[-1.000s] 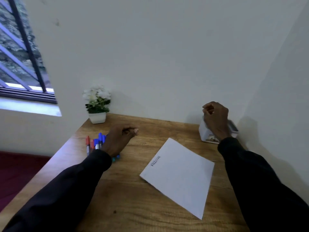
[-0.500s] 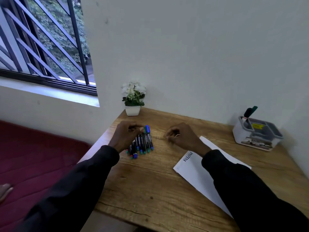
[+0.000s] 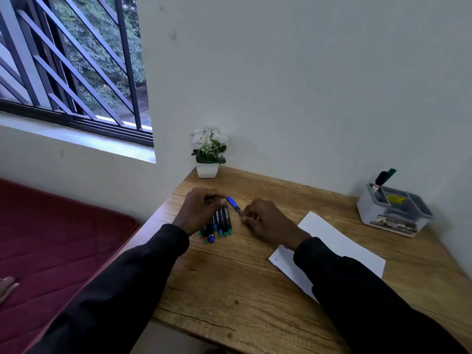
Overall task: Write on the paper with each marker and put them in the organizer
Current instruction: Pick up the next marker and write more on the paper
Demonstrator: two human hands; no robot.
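Note:
A blue-capped marker [image 3: 233, 203] is lifted just above a row of several markers [image 3: 220, 224] lying near the desk's left edge. My left hand [image 3: 200, 210] hovers over that row and pinches the marker at its blue cap end. My right hand [image 3: 267, 222] pinches the marker's other end. The white paper [image 3: 332, 240] lies to the right, partly under my right sleeve. At the back right stands the grey organizer [image 3: 393, 213], with a green-capped marker [image 3: 383, 178] upright in its rear left compartment.
A small white pot of white flowers [image 3: 208, 159] stands in the desk's back left corner against the wall. The wooden desk [image 3: 229, 290] ends just left of the markers, and a dark red mat [image 3: 51, 238] lies on the floor below. A barred window sits upper left.
My right hand left the organizer, where a green-capped marker now stands, and came across to the blue-capped marker that my left hand lifted from the row. The view swung left.

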